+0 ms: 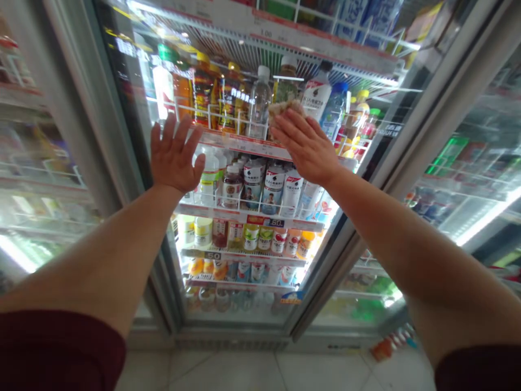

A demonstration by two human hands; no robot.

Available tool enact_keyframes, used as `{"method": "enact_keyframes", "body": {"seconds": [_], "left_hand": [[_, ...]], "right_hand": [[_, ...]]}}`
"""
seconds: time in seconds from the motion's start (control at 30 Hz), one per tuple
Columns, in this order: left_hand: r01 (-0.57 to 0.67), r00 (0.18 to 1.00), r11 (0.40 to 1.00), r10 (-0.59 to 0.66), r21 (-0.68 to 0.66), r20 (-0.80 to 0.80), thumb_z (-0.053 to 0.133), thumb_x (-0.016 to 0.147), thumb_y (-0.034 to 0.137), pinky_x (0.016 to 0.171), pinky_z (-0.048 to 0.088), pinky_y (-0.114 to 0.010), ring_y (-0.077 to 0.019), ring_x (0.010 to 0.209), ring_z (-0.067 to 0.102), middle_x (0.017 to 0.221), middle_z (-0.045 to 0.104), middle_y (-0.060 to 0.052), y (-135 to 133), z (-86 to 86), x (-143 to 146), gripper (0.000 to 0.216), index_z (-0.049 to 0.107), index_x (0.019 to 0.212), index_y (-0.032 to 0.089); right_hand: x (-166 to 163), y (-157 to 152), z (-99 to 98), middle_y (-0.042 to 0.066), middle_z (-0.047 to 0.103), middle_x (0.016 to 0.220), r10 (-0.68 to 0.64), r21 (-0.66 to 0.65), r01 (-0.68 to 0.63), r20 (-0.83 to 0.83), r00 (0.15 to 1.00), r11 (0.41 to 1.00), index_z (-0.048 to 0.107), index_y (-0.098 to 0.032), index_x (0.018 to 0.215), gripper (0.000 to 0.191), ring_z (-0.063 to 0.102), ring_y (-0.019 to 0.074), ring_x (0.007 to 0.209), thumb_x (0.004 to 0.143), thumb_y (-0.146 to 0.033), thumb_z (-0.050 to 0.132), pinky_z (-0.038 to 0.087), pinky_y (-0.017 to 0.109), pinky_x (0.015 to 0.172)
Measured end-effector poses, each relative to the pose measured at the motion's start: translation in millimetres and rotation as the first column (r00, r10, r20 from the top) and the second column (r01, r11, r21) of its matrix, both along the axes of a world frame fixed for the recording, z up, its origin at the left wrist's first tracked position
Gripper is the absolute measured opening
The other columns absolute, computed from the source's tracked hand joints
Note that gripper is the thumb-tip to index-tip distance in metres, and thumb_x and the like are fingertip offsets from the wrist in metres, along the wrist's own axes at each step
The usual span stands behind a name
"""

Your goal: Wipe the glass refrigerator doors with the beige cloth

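My left hand (pixel 175 157) lies against the glass door (pixel 260 317) of a drinks fridge, fingers spread, with nothing in it. Higher and to the right, my right hand (pixel 305 144) presses a crumpled beige cloth (pixel 279 107) to the same pane; part of the cloth is hidden under the fingers. Behind the glass stand rows of bottles. Orange and dark bottles (pixel 203 92) with yellow caps are near my left hand, and a clear bottle (pixel 259 103) is left of the cloth. A white-labelled bottle (pixel 317 92) shows just right of it.
Metal door frames (pixel 325 277) run down both sides of the pane. More fridge doors with stocked shelves flank it left and right. Lower shelves hold cups and bottles (pixel 260 236). On the tiled floor (pixel 228 372), a red and white packaged item (pixel 391 343) lies at the right.
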State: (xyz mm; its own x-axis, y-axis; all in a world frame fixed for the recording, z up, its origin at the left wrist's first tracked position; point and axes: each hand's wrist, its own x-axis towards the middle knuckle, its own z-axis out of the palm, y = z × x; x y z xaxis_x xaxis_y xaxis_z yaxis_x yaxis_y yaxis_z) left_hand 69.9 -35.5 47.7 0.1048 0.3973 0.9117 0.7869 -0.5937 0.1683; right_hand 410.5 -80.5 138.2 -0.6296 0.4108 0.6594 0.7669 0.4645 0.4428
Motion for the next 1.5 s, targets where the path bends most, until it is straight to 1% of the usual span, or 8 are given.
{"method": "enact_keyframes", "body": {"seconds": [0.23,0.37,0.57,0.77,0.97,1.2,1.37,1.5], "left_hand": [[-0.01,1.0,1.0,0.01,0.015,0.023,0.031,0.088,0.081,0.085,0.016,-0.046,-0.0262,0.156,0.012,0.117,0.055,-0.024,-0.5,0.4,1.0,0.059,0.052,0.133,0.05],[-0.016,1.0,0.999,0.016,0.035,-0.016,0.027,0.092,0.081,0.084,0.014,-0.047,-0.0258,0.157,0.009,0.123,0.052,-0.027,2.3,-0.5,-1.1,0.061,0.05,0.138,0.048],[-0.011,1.0,1.0,0.012,0.014,-0.017,0.032,0.091,0.078,0.086,0.017,-0.048,-0.0235,0.157,0.005,0.145,0.044,-0.02,2.8,-1.9,-2.4,0.063,0.041,0.147,0.051],[-0.028,0.999,0.999,0.029,0.028,-0.025,0.028,0.094,0.076,0.086,0.017,-0.052,-0.0209,0.158,0.003,0.137,0.047,-0.023,4.7,-3.1,-3.9,0.061,0.039,0.149,0.052],[-0.022,0.999,1.0,0.022,0.0,-0.027,0.027,0.094,0.076,0.087,0.015,-0.051,-0.0219,0.158,-0.001,0.146,0.041,-0.02,3.0,-2.6,-2.0,0.063,0.035,0.152,0.054],[0.018,1.0,1.0,-0.018,-0.01,0.023,0.038,0.087,0.078,0.088,0.019,-0.051,-0.0246,0.157,0.005,0.146,0.043,-0.018,-0.9,-0.7,-0.4,0.067,0.043,0.148,0.05],[-0.006,1.0,1.0,0.006,-0.005,0.008,0.032,0.09,0.078,0.089,0.02,-0.052,-0.0228,0.157,0.005,0.148,0.042,-0.016,-0.5,-1.2,-0.6,0.065,0.043,0.147,0.051],[-0.039,0.999,0.999,0.039,0.021,-0.012,0.03,0.092,0.075,0.089,0.02,-0.054,-0.0202,0.159,0.006,0.141,0.047,-0.021,0.3,-1.9,-0.7,0.063,0.044,0.147,0.047]], "right_hand": [[-3.8,7.6,0.5,-0.004,0.029,0.173,-0.018,0.157,0.048,-0.187,0.982,0.987,0.014,-0.036,0.169,0.065,0.012,0.0257,0.164,0.105,-0.044,0.023,0.012,0.063,0.134],[-14.9,6.3,-3.5,-0.004,0.036,0.17,0.016,0.048,-0.018,0.036,0.999,0.999,0.017,-0.036,0.169,0.064,0.02,0.0242,0.162,0.106,-0.043,0.024,0.015,0.059,0.135],[-17.1,7.0,3.0,-0.006,0.027,0.173,0.006,0.134,0.026,-0.232,0.973,0.991,0.012,-0.038,0.169,0.066,0.009,0.027,0.164,0.104,-0.041,0.026,0.01,0.065,0.134],[-24.7,5.7,-6.7,-0.007,0.034,0.171,0.022,-0.017,-0.021,0.069,0.997,1.0,0.023,-0.037,0.167,0.063,0.016,0.0219,0.163,0.105,-0.042,0.026,0.01,0.058,0.135],[-21.1,11.9,11.1,-0.014,0.018,0.173,-0.042,0.153,0.091,-0.297,0.954,0.984,0.006,-0.041,0.168,0.071,-0.003,0.0234,0.164,0.1,-0.048,0.027,0.004,0.061,0.135],[-35.6,18.8,7.7,-0.011,0.028,0.171,0.014,0.076,-0.015,0.016,1.0,0.997,0.011,-0.036,0.169,0.07,0.003,0.022,0.164,0.102,-0.048,0.025,0.002,0.06,0.135],[-39.2,23.9,23.6,-0.023,0.022,0.169,0.03,0.226,0.053,-0.345,0.938,0.973,0.006,-0.045,0.168,0.069,-0.013,0.0096,0.16,0.098,-0.046,0.01,0.0,0.045,0.136],[-53.4,17.4,8.2,-0.016,0.019,0.172,-0.011,0.073,0.018,-0.098,0.995,0.997,0.017,-0.038,0.168,0.069,-0.002,0.0172,0.163,0.1,-0.046,0.014,0.0,0.049,0.136]]}}
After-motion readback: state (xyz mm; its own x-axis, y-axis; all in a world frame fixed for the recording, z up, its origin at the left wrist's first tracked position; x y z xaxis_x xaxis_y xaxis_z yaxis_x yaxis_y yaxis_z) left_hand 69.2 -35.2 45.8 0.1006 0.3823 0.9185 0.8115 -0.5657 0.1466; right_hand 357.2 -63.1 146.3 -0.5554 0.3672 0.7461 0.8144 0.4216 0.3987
